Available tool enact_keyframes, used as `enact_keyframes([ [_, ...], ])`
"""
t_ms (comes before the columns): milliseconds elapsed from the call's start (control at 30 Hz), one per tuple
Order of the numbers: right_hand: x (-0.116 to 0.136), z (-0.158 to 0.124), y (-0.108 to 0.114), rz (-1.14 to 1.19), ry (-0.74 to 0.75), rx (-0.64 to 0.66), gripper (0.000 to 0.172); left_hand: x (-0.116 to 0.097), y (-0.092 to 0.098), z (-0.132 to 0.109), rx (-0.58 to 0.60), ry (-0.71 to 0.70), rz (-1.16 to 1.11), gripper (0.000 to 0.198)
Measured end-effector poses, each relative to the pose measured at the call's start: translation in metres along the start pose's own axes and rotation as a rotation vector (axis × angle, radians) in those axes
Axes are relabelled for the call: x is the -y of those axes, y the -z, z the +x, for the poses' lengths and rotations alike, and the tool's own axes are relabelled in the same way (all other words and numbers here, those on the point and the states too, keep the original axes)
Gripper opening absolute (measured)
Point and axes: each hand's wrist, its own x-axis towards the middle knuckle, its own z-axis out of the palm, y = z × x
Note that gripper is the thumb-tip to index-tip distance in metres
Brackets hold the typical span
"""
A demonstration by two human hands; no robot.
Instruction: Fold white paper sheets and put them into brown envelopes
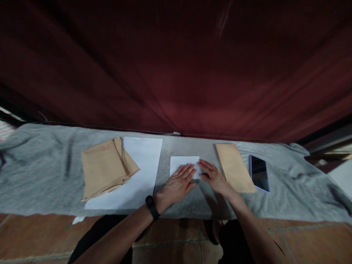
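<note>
Left fingers [183, 171], right fingers [207, 166]: straight, released, on white paper [177, 160] | left envelopes [101, 165], right envelopes [234, 167]: contents hidden

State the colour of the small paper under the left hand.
The small paper is white, seen best in the head view.

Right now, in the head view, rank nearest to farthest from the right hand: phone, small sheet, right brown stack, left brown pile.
1. Small sheet: by the right hand
2. Right brown stack: just right
3. Phone: farther right
4. Left brown pile: far left
</note>
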Motion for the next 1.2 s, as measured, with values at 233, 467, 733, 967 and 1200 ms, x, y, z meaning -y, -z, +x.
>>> enact_keyframes([
  [233, 0.008, 0.008, 0.012, 0.05, -0.023, -0.049, 0.042, -0.004, 0.006, -0.007, 0.07, -0.09, -0.017, 0.061],
  [467, 0.047, 0.017, -0.002, 0.087, 0.086, 0.098, 0.05, -0.004, 0.007, -0.007, 0.074, -0.11, -0.041, 0.063],
  [733, 0.042, 0.029, -0.016, -0.11, 0.008, 0.096, 0.059, -0.004, 0.005, -0.009, 0.071, -0.111, -0.042, 0.05],
  [967, 0.035, 0.035, -0.022, -0.241, -0.024, 0.036, 0.059, -0.009, 0.015, -0.01, 0.104, -0.088, -0.054, 0.055],
  [1200, 0.023, 0.035, -0.023, -0.313, -0.07, -0.021, 0.058, -0.009, 0.016, -0.018, 0.135, -0.089, -0.074, 0.064],
])
